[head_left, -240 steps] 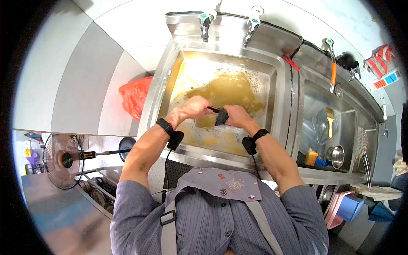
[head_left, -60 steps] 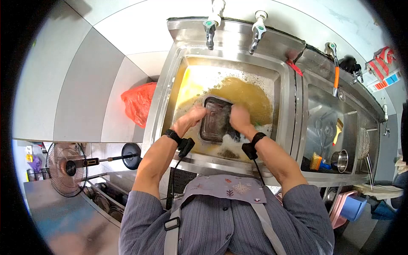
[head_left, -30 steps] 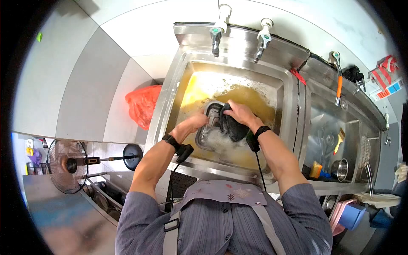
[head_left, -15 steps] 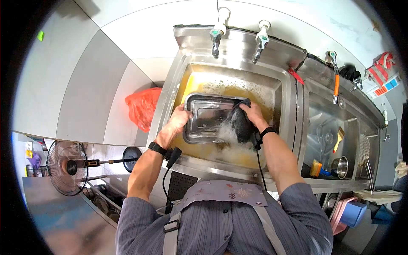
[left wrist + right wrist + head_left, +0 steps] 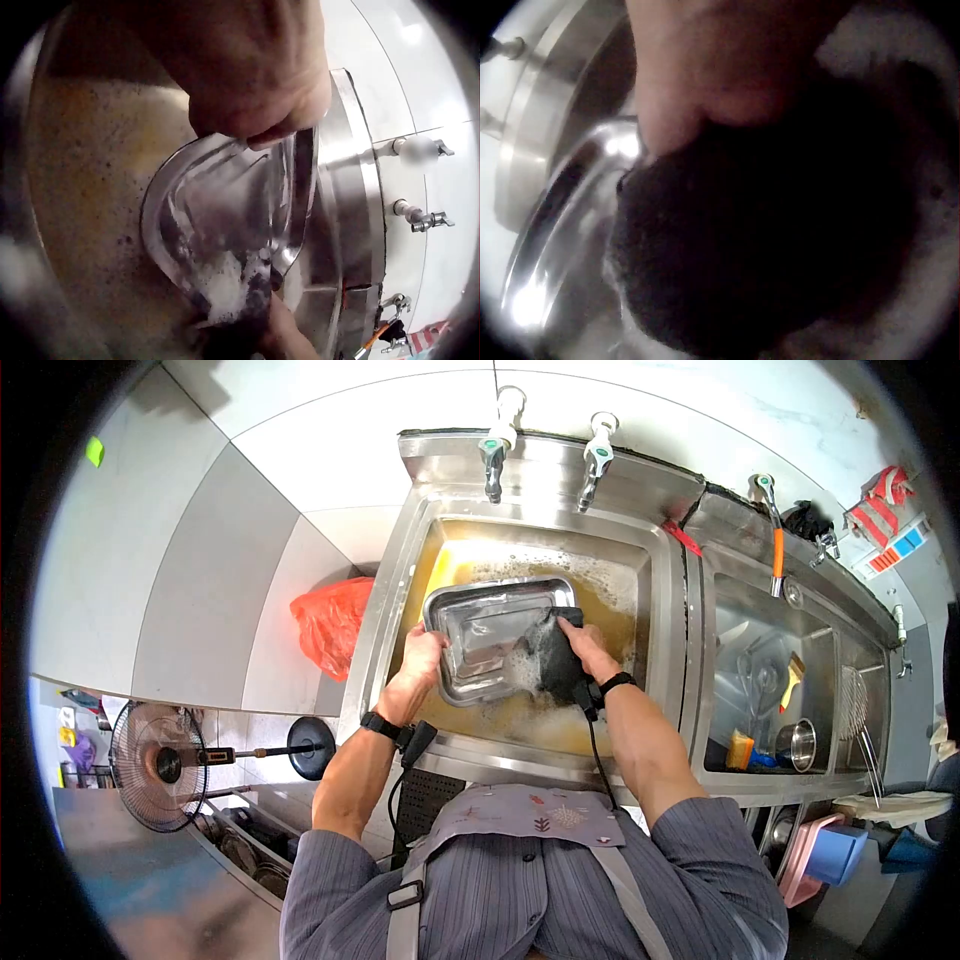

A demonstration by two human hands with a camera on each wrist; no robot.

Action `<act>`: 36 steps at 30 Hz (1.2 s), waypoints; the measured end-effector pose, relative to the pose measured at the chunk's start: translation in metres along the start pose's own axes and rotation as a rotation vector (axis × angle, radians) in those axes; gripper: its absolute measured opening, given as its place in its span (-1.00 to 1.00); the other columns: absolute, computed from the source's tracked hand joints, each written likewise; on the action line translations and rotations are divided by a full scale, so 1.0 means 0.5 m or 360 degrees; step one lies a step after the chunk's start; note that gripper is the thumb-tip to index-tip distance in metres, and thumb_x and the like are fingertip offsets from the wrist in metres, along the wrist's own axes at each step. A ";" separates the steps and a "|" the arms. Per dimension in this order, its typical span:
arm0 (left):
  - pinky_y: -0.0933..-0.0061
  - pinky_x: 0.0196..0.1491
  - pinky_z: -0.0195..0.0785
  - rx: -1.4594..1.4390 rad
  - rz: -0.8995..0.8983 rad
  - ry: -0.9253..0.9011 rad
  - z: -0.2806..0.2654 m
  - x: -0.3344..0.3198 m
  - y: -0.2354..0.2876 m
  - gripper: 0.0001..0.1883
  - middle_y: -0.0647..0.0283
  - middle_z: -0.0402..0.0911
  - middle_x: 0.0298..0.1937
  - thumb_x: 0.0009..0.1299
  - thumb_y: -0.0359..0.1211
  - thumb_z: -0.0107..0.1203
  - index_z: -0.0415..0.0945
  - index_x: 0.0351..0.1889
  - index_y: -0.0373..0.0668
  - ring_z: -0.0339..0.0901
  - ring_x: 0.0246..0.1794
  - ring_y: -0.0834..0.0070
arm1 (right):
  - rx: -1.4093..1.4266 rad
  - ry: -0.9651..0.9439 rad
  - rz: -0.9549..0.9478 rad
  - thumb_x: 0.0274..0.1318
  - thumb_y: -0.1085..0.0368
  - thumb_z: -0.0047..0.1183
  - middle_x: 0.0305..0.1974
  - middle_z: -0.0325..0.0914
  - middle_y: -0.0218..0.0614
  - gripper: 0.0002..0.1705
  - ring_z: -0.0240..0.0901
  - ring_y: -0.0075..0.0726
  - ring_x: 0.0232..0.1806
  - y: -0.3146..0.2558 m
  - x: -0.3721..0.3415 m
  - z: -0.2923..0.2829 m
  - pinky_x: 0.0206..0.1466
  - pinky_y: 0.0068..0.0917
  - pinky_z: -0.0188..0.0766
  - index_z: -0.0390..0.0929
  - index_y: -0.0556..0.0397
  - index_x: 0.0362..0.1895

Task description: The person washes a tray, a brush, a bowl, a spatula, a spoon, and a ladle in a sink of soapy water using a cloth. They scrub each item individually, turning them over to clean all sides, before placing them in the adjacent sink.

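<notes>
A shiny rectangular metal tray is held over the cloudy yellowish water of the sink. My left hand grips its left rim, thumb on the inner side. In the left wrist view the same hand pinches the tray edge. My right hand holds a dark scrubbing cloth against the tray's right end, with white suds beside it. Up close in the right wrist view, the cloth hides most of the fingers and that part of the tray.
Two taps stick out over the sink's back edge. A second basin on the right holds a brush, a metal bowl and a yellow-bristled brush. A red plastic bag lies left, above a fan.
The tray came up from the murky water and shifted left, then tipped to show its inside. The right hand now presses the dark cloth at its right end; suds have spread there.
</notes>
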State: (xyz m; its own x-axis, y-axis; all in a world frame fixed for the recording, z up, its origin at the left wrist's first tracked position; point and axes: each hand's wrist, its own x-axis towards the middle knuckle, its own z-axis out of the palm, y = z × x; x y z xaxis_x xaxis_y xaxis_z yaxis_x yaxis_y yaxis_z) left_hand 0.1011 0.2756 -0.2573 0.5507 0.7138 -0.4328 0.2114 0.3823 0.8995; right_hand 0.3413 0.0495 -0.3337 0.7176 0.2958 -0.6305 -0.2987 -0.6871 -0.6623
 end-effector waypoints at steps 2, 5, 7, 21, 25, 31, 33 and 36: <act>0.31 -0.07 0.42 -0.0077 0.0053 0.0018 0.000 0.000 -0.006 -0.61 0.23 0.65 -0.22 0.09 -0.62 0.04 0.58 -0.07 -0.28 0.54 -0.21 0.36 | 0.0027 -0.0009 -0.0008 0.22 -0.28 0.25 0.21 0.56 0.21 -0.08 0.56 0.14 0.19 0.029 0.028 0.017 0.18 -0.05 0.48 0.53 0.43 0.21; 0.28 -0.04 0.41 -0.0250 0.0112 0.0071 0.015 0.007 -0.009 -0.63 0.24 0.65 -0.22 0.10 -0.63 0.05 0.56 -0.09 -0.26 0.53 -0.18 0.35 | 0.0351 -0.0093 -0.0055 0.24 -0.24 0.26 0.24 0.55 0.15 -0.08 0.56 0.07 0.19 0.038 0.023 0.021 0.18 -0.08 0.48 0.47 0.41 0.28; 0.26 -0.03 0.41 -0.0340 0.0109 0.0121 0.021 0.010 -0.026 -0.63 0.25 0.65 -0.22 0.11 -0.63 0.05 0.55 -0.09 -0.25 0.53 -0.18 0.34 | 0.0554 -0.0137 0.0275 0.27 -0.16 0.27 0.24 0.55 0.07 -0.15 0.54 0.02 0.18 0.030 0.019 0.032 0.18 -0.07 0.46 0.47 0.37 0.29; 0.01 0.26 0.49 -0.0604 -0.0783 -0.0702 -0.018 -0.042 0.056 -0.53 0.09 0.71 0.12 0.47 -0.18 0.27 0.56 0.23 -0.27 0.67 0.10 0.21 | 0.0431 -0.0222 -0.0196 0.30 0.14 0.20 -0.16 0.66 0.10 -0.54 0.58 0.06 -0.14 -0.044 -0.054 0.051 -0.05 -0.02 0.46 0.60 0.43 -0.11; 0.12 0.16 0.53 0.0307 -0.0490 -0.0517 -0.006 -0.008 0.005 -0.60 0.06 0.71 0.13 0.51 -0.29 0.22 0.59 0.18 -0.38 0.68 0.05 0.23 | -0.0537 -0.0136 -0.0552 0.34 -0.02 0.15 -0.24 0.64 0.23 -0.44 0.62 0.23 -0.20 -0.075 -0.067 0.039 -0.09 0.08 0.48 0.59 0.38 -0.30; 0.21 0.05 0.57 0.0172 -0.0431 -0.0265 0.047 0.000 -0.015 -0.61 0.00 0.70 0.04 0.50 -0.40 0.15 0.53 0.20 -0.48 0.66 -0.03 0.22 | -0.0870 -0.0246 -0.0594 0.15 -0.17 0.30 -0.04 0.63 0.35 -0.21 0.61 0.25 -0.01 -0.057 -0.102 0.024 0.05 -0.04 0.49 0.59 0.47 -0.06; 0.18 0.02 0.59 0.0209 -0.0406 -0.0227 0.051 -0.011 -0.007 -0.60 -0.01 0.70 0.02 0.49 -0.39 0.16 0.51 0.21 -0.46 0.68 -0.05 0.21 | -0.1082 -0.0481 -0.0968 0.05 -0.19 0.36 -0.04 0.64 0.31 -0.15 0.60 0.26 -0.01 -0.009 -0.074 0.016 0.04 -0.04 0.49 0.58 0.50 -0.05; 0.15 -0.01 0.60 0.0561 -0.0363 -0.0162 0.053 -0.018 -0.004 -0.59 -0.02 0.70 0.01 0.45 -0.43 0.15 0.50 0.22 -0.45 0.68 -0.06 0.21 | -0.1401 -0.0751 -0.0901 0.00 -0.14 0.40 -0.21 0.66 0.25 -0.25 0.64 0.20 -0.14 -0.080 -0.129 -0.035 -0.06 -0.06 0.51 0.63 0.46 -0.19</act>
State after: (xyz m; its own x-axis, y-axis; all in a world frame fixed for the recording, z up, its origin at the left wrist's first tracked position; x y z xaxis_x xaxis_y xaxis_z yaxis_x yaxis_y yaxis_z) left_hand 0.1171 0.2528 -0.2536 0.5310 0.5659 -0.6307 0.5903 0.2869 0.7545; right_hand 0.3180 0.0462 -0.2593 0.2460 0.8018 -0.5446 0.6687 -0.5472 -0.5035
